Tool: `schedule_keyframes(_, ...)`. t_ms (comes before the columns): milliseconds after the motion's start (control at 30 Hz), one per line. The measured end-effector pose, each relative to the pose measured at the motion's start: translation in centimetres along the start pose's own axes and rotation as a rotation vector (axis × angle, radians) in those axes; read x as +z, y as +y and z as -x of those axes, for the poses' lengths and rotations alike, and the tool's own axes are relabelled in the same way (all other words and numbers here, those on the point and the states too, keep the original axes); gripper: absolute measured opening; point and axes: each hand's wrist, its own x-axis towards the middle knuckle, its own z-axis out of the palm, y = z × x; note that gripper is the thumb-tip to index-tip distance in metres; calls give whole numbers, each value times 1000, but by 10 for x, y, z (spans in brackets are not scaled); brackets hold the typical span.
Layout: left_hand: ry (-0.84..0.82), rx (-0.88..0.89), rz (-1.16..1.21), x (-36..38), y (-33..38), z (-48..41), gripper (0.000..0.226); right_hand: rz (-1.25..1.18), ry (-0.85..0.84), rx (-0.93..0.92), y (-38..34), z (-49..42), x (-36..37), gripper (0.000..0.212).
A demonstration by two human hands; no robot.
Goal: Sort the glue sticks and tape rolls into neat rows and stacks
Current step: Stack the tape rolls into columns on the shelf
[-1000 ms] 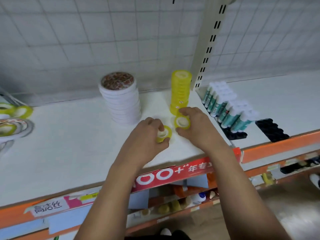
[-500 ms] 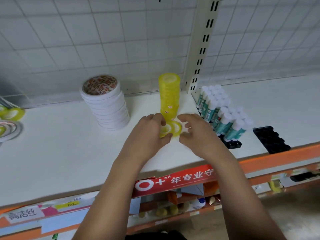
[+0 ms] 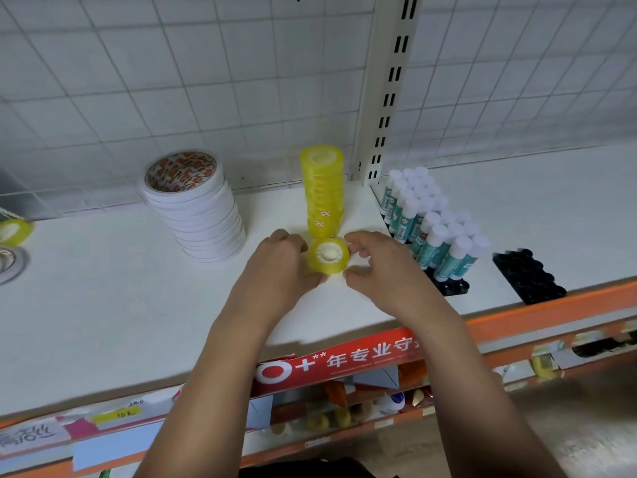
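1. White shelf board [image 3: 103,305] with an orange front edge runs across the view, backed by a white wire grid and a slotted cream upright [image 3: 389,98].
2. Near the middle of the board, just in front of the tall yellow tape stack [image 3: 322,194], lies the small yellow roll [image 3: 329,255]. It lies flat with its pale core facing up and its translucent yellow side wall showing. Whether a second roll sits beneath it cannot be told.
3. That tall stack is a column of like-sized yellow rolls that leans slightly, with small red-and-white labels on its lower rolls.
4. To the left stands a wider stack of white tape rolls [image 3: 196,208], tilted, its top roll showing a red-patterned core.
5. To the right, the glue sticks [image 3: 431,222], with white caps and teal labels, stand upright in close rows on a black tray [image 3: 451,286]. A second black tray [image 3: 527,277] lies just beyond them.
6. Loose rolls [image 3: 13,231] lie at the far left edge.
7. The left hand [image 3: 275,270] grips the small yellow roll, its fingers curled round the left side and its thumb at the near edge.
8. The right hand [image 3: 382,270] holds nothing. Its fingers are loosely curved and spread, with the tips just beside the roll's right rim; contact cannot be told.
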Motion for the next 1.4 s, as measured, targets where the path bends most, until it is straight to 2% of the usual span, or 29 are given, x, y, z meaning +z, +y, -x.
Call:
schedule_keyframes(167,16,27,-22,2,2,-1,37,2,5,-7,1,-1,0,46)
schedule_keyframes(400,22,36,-35,8,4,-7,31,31,29,-21,0,-4,0,37)
schedule_keyframes(700,4,38,-81,11,5,-9,34,129,102,-26,-8,-5,9,32)
schedule_keyframes(833,-25,1,-76,14,4,-9,38,95,125,0,-9,-5,11,32)
schedule_keyframes(967,-74,-16,-51,12,4,-12,41,15,67,49,-11,-10,4,31)
schedule_keyframes(1300,-47,-3,-57,14,8,-5,35,64,36,115,-17,-9,2,31)
schedule_keyframes(1400,-72,-51,-35,10,6,-3,40,115,20,136,-22,-3,1,39)
